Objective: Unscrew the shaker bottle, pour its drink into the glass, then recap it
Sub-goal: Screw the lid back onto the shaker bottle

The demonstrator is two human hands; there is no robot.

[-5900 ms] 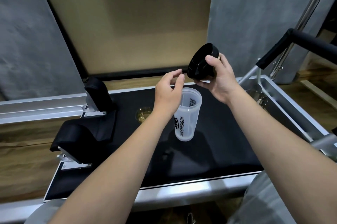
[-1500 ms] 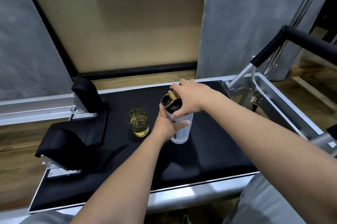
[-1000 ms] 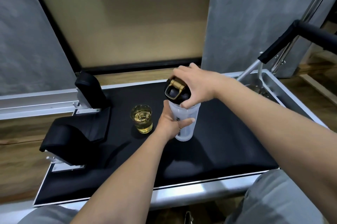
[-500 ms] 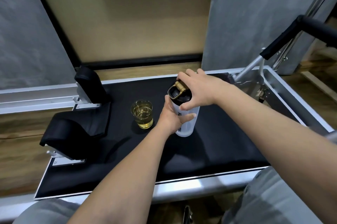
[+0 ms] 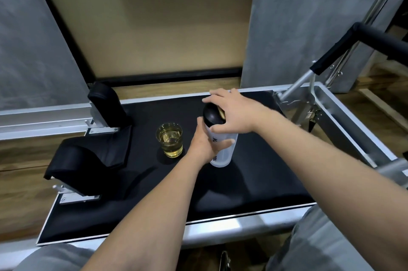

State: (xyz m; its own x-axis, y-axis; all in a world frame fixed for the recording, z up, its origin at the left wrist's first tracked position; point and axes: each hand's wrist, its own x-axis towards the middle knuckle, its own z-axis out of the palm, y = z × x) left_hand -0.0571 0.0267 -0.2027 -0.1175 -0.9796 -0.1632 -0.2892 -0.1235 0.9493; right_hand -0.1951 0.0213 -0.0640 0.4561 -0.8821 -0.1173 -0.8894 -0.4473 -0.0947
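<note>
1. Glass (image 5: pixel 169 142) of yellow drink stands upright on the black worktop (image 5: pixel 254 182), just left of the bottle.
2. Left hand (image 5: pixel 204 144): fingers wrapped round the upright shaker bottle (image 5: pixel 223 149).
3. Right hand (image 5: pixel 231 114): fingers gripping the black cap (image 5: pixel 210 116) on top.

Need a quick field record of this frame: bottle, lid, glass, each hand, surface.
shaker bottle: upright on the black pad, translucent, looks empty
lid: black, on top of the bottle
glass: to the left of the bottle, apart from it, holds yellow drink
left hand: grips the bottle body
right hand: on the lid, thumb on the bottle's near side, fingers spread over the top
black pad: padded platform in a metal frame
</note>
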